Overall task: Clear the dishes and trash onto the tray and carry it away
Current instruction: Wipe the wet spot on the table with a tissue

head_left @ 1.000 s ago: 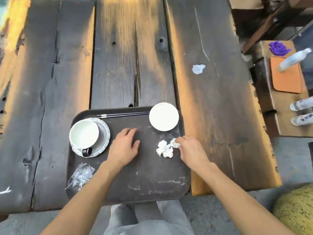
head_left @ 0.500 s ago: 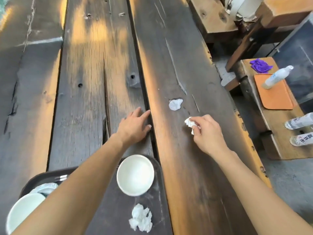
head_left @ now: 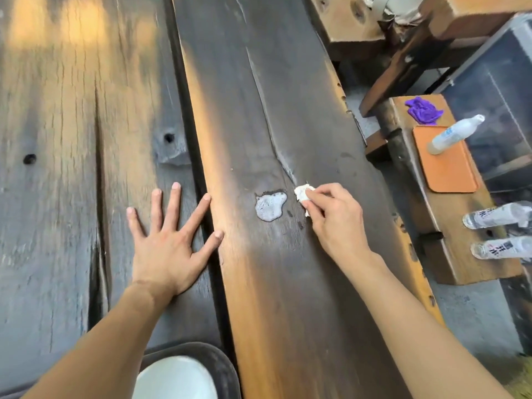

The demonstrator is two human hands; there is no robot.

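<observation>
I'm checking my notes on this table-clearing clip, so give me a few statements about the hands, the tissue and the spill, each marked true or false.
1. The right hand pinches a crumpled white tissue. True.
2. The tissue covers the foamy spill. False: the tissue sits just right of the spill, which lies uncovered.
3. The left hand lies flat on the table with its fingers spread. True.
4. The left hand holds a cup. False: it holds nothing.
5. A purple cloth lies on the bench to the right of the table. True.
</observation>
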